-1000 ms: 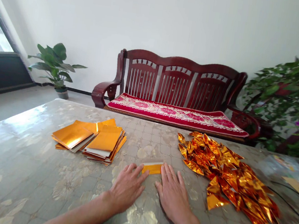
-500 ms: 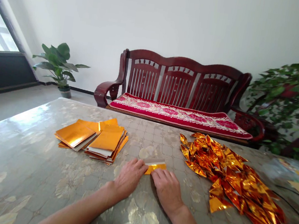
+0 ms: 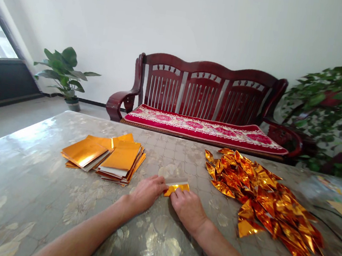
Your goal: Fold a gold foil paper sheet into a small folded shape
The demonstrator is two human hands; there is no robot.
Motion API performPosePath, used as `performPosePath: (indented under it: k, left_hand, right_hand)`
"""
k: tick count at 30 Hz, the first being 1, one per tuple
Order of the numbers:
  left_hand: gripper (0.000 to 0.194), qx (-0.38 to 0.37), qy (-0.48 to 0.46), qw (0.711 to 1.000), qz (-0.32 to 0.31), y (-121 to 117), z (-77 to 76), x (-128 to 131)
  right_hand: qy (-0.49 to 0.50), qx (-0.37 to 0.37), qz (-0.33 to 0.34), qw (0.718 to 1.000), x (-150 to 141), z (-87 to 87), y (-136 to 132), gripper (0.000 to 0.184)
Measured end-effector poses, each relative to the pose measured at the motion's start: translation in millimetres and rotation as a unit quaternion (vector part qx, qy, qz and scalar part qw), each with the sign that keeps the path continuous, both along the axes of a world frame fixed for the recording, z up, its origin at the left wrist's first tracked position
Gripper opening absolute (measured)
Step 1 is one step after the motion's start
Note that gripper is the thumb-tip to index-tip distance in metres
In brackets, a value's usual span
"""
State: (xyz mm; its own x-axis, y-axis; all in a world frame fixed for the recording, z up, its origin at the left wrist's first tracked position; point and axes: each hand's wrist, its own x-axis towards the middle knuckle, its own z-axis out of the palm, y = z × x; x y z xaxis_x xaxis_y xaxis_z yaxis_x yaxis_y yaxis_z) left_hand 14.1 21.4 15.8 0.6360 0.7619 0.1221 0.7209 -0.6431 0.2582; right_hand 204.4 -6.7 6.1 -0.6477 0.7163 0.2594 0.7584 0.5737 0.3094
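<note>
strip (image 3: 182, 186): glossy foil paper | tabletop (image 3: 38, 198): smooth, shiny, perhaps plastic | bench (image 3: 205, 68): polished wood | seat cover (image 3: 204, 127): matt cloth

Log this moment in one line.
left hand: at left end of gold strip | right hand: on its near edge | flat sheets: left | folded pieces: right

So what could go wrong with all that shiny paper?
The small gold strip might crease crookedly if the left hand or right hand slips; both are on it.
The uneven paper stack could slide apart if bumped.
The pointy gold pile might get squashed if the right hand swings into it.
</note>
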Motion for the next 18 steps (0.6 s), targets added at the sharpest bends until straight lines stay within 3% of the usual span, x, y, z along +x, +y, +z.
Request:
performPosePath:
  k: [8, 18]
  left_hand:
    - [0.022, -0.011, -0.012, 1.0, 0.003, 2, -1.5, -1]
    - [0.027, 0.044, -0.001, 0.999, 0.01, -2, -8.8, 4]
  right_hand:
    - [-0.02, 0.048, 0.046, 0.998, -5, -6.6, 4, 0.014]
    - [0.074, 0.051, -0.003, 0.996, 11, -9.0, 3, 0.019]
